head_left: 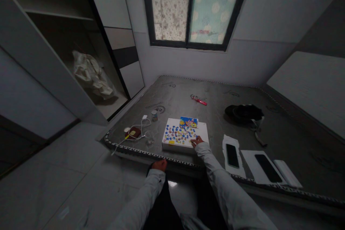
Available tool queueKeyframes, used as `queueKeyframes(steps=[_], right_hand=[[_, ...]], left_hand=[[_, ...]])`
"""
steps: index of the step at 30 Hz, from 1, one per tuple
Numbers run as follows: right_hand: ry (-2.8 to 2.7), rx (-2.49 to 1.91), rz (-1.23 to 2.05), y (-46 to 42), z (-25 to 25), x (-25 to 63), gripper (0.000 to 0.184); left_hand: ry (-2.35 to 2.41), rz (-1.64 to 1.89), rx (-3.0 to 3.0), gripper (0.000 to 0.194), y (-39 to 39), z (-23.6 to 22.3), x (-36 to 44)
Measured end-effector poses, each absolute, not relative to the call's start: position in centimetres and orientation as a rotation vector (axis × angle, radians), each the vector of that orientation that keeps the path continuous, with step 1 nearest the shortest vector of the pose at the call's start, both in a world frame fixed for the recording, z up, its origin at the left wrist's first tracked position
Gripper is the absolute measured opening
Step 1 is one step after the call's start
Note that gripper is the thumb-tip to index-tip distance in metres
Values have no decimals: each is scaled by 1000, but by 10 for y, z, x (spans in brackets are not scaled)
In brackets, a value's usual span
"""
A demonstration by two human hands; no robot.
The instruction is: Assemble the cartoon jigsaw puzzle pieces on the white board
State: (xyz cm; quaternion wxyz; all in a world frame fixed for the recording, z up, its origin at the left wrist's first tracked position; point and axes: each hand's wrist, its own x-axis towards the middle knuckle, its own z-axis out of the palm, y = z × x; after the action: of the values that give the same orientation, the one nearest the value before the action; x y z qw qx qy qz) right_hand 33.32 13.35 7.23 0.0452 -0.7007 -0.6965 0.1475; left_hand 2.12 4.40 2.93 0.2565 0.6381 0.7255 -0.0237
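Note:
My right hand reaches over the right front part of a white box, its fingers pinched together low among loose jigsaw pieces. Whatever the fingertips hold is too small to make out. The blue, yellow and white pieces lie scattered across the box top. At the box's back edge lies a colourful picture card with cartoon figures. My left hand is closed in a fist near my knee, just in front of the mattress edge, with nothing visible in it.
On the grey mattress, a small jar, clear cup, brown case and white cable lie left. A red packet is behind; a black cap and two phones on white sheets are right.

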Motion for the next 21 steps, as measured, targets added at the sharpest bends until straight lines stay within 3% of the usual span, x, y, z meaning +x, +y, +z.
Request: queueKeyframes(steps=[21], right_hand=[[-1982, -2164, 393, 143, 75, 332, 40]], left_hand=[[1966, -41, 1710, 33, 44, 30, 23]])
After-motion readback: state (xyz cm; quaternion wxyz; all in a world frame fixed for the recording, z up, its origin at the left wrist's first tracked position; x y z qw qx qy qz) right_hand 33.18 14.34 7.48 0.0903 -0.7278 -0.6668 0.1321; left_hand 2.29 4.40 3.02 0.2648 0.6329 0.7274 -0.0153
